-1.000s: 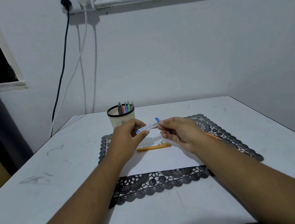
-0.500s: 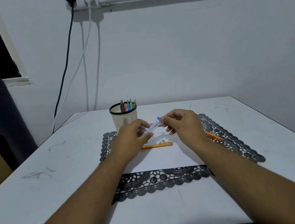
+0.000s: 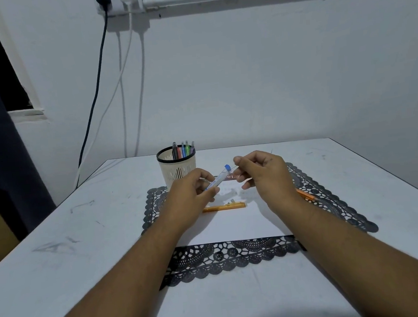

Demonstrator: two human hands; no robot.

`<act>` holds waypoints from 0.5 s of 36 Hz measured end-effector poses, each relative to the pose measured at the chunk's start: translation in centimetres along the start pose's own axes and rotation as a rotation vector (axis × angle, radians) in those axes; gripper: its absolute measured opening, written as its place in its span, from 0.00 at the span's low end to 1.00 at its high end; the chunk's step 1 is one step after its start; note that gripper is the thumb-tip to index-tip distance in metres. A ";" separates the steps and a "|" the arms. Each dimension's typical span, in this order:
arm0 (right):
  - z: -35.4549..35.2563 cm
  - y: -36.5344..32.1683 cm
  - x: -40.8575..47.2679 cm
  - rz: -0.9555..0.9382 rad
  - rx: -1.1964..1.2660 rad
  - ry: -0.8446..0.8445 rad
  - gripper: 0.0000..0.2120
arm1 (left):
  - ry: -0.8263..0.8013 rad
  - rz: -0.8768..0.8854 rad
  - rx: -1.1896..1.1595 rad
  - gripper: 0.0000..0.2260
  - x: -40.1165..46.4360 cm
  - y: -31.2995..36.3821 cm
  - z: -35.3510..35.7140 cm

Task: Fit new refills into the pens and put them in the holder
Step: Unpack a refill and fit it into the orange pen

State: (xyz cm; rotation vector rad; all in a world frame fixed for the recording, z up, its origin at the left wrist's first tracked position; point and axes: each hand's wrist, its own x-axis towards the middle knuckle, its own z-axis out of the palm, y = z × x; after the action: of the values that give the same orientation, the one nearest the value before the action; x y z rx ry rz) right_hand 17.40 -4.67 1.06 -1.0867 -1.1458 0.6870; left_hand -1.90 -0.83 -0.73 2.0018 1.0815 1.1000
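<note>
pen (image 3: 219,178) clamped in left hand (image 3: 191,197) fingers; right hand (image 3: 261,176) fingers curled, their pinch unclear.

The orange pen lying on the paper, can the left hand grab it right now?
Probably not at once. The left hand is gripping the clear pen with the blue end. The orange pen lies uncovered just below it, so the way is free once the fingers let go.

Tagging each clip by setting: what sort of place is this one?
Probably a room at home or a small office: a plain white table against a bare wall, a pen holder, and cables hanging from a wall socket.
</note>
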 end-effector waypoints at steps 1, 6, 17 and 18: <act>0.0 0.0 0.0 0.006 0.001 0.009 0.10 | -0.004 -0.001 -0.007 0.06 0.0 -0.1 0.0; -0.1 -0.1 0.1 0.048 0.036 0.018 0.12 | -0.043 -0.015 -0.082 0.06 0.1 -0.3 0.2; -0.6 0.0 0.6 0.289 0.395 0.007 0.10 | -0.018 -0.061 -0.538 0.15 0.1 0.5 0.8; -0.7 0.0 0.6 0.305 0.406 0.014 0.10 | -0.023 -0.071 -0.544 0.13 0.1 0.6 0.9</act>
State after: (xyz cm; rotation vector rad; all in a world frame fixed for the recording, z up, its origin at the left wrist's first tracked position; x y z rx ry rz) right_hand 18.25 -4.34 1.26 -0.9202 -0.7865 1.0965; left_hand -0.90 -1.12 -0.61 1.5291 0.7313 1.1783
